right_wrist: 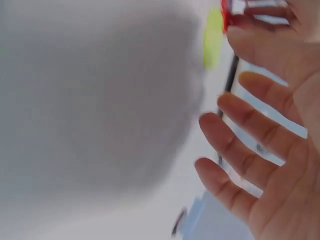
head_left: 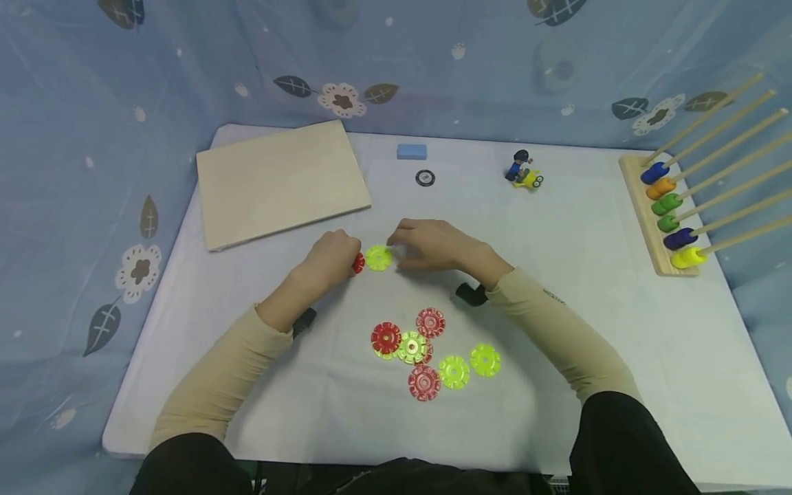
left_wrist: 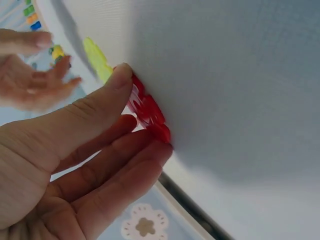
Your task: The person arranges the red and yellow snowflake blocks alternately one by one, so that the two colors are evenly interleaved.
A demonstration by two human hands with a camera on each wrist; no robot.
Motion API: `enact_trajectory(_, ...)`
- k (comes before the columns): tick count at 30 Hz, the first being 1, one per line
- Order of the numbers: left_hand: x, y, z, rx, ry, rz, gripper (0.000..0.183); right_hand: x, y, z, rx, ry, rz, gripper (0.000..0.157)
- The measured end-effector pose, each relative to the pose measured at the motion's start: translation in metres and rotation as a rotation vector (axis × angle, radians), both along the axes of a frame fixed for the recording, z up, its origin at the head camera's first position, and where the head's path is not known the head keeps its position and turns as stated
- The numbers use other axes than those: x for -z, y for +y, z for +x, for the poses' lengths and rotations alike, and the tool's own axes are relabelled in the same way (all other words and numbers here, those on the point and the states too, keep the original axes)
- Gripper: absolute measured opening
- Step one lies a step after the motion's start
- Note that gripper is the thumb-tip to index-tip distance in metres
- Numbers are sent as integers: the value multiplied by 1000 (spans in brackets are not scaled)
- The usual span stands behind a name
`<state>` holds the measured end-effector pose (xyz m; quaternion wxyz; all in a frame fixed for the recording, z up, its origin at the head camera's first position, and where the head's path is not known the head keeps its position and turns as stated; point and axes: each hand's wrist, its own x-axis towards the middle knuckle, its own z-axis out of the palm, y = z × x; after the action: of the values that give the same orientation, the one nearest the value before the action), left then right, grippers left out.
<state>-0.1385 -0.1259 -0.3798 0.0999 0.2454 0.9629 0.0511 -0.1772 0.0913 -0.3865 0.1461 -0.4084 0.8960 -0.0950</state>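
Left hand (head_left: 328, 258), its grip pinching a red disc (left_wrist: 147, 111) between thumb and fingertips, just beside a yellow-green disc (head_left: 378, 258) on the white surface (head_left: 309, 412), right hand (head_left: 436, 244) near, its grip loosely spread and holding nothing, scattered red and yellow-green discs (head_left: 404, 348) nearer the person

Left fingers (head_left: 348, 245) partly hide a red disc (head_left: 358, 262), while the head view's edge crops several wooden rods (head_left: 750, 234).

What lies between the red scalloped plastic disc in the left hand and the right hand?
In the head view, a yellow-green scalloped plastic disc lies between the red disc and right hand.
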Motion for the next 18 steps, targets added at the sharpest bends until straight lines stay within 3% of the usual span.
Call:
enact_trajectory(4,-4,2,1,-18,-18,-4,23,-7,36,9,32,-36,-5,42)
enact_trajectory(10,-6,4,-1,-35,-31,-28,25,-10,84,37,69,-41,-6,41)
enact_trajectory(18,-3,9,-1,-45,-22,-28,16,-7,111,79,50,-61,-7,39)
